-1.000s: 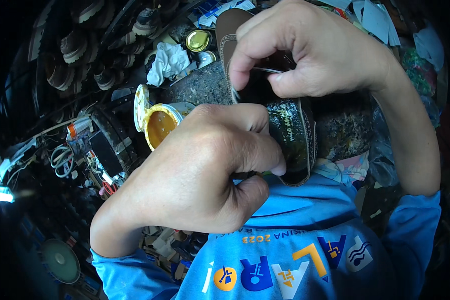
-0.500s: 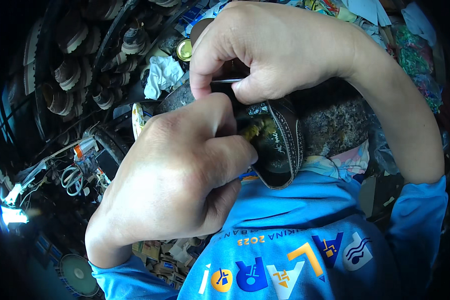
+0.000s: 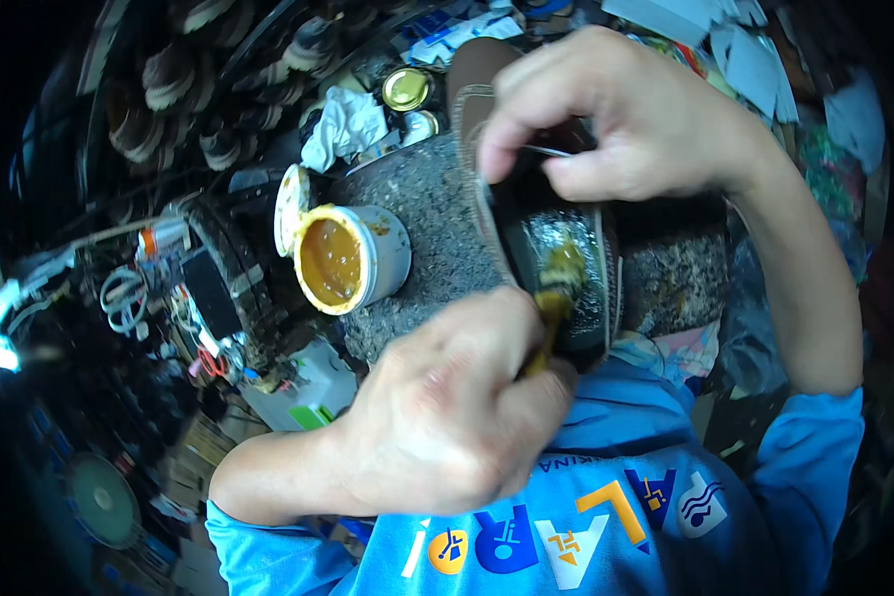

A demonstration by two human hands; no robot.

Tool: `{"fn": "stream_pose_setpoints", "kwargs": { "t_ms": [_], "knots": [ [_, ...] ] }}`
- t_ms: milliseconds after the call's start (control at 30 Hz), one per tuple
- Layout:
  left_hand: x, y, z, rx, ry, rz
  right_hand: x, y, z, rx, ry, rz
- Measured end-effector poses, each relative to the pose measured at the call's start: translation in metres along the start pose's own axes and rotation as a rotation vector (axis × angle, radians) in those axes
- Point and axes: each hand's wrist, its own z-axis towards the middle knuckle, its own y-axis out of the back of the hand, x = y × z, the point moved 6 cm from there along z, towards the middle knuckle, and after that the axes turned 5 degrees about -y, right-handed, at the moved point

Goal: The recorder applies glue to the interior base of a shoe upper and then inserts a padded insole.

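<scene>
A brown leather shoe upper (image 3: 475,117) with pale stitching lies across a rough grey block (image 3: 432,214). Its dark inner side faces up and shines wet. My left hand (image 3: 447,407) is closed round a yellowish brush (image 3: 549,338), its smeared bristles touching that wet inner surface. Above it, my right hand (image 3: 616,119) pinches the upper's edge between thumb and fingers, keeping the opening spread. To the left of the upper stands a white tub (image 3: 392,253) of amber glue, glue smeared on its rim. A glue-stained lid (image 3: 290,209) stands upright beside the tub.
Behind the block sit a gold-lidded jar (image 3: 407,89) and a crumpled white cloth (image 3: 345,129). Toothed-edged brown pieces (image 3: 164,74) hang on dark racks at far left. Red-handled scissors (image 3: 210,363) lie lower left. Clear plastic (image 3: 750,318) hangs near my right forearm.
My left hand has moved right and down, baring the glue tub it had covered. The brush and its bristles now show. My right hand and the shoe upper have shifted right in view.
</scene>
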Motion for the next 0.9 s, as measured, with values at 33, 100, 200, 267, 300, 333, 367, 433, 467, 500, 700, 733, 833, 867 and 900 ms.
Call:
{"fn": "stream_pose_setpoints", "kwargs": {
  "t_ms": [33, 100, 200, 267, 300, 333, 367, 433, 467, 500, 700, 733, 833, 867, 900],
  "knots": [
    [-0.001, 0.002, -0.003, -0.054, 0.009, -0.003, -0.001, 0.001, 0.0, 0.042, -0.07, -0.02],
    [0.001, 0.002, -0.008, -0.138, 0.052, 0.024, 0.0, 0.001, -0.001, 0.029, -0.147, -0.036],
    [0.01, -0.011, -0.018, -0.216, 0.085, 0.059, 0.001, -0.001, -0.003, 0.047, -0.155, -0.026],
    [0.011, -0.02, -0.027, -0.274, 0.169, -0.124, -0.003, -0.004, -0.002, 0.059, -0.149, -0.045],
    [0.012, -0.021, -0.025, -0.314, 0.16, -0.103, -0.002, -0.004, 0.0, 0.044, -0.122, -0.042],
    [0.013, -0.022, -0.021, -0.326, 0.164, -0.104, 0.0, -0.002, 0.001, 0.027, -0.095, -0.038],
    [0.015, -0.024, -0.015, -0.308, 0.158, -0.052, -0.001, -0.001, -0.001, 0.041, -0.151, -0.029],
    [0.026, -0.029, -0.009, -0.309, 0.183, -0.016, 0.0, -0.001, -0.002, 0.029, -0.166, -0.022],
    [0.025, -0.027, -0.011, -0.315, 0.181, -0.017, 0.0, 0.0, -0.001, 0.008, -0.182, -0.011],
    [0.026, -0.027, -0.014, -0.317, 0.199, -0.07, 0.001, 0.0, -0.001, 0.008, -0.191, -0.018],
    [0.026, -0.018, -0.005, -0.265, 0.144, -0.048, 0.004, 0.002, -0.003, 0.025, -0.197, -0.026],
    [0.024, -0.019, -0.007, -0.263, 0.137, -0.051, 0.004, 0.002, -0.002, 0.042, -0.205, -0.04],
    [0.023, -0.023, -0.014, -0.194, 0.294, -0.203, 0.003, 0.0, -0.001, 0.053, -0.211, -0.032],
    [0.023, -0.021, -0.01, -0.191, 0.287, -0.205, 0.003, 0.0, -0.001, 0.053, -0.202, -0.005],
    [0.023, -0.016, -0.004, -0.166, 0.241, -0.14, 0.004, 0.001, 0.0, 0.073, -0.208, -0.026]
  ]
}}
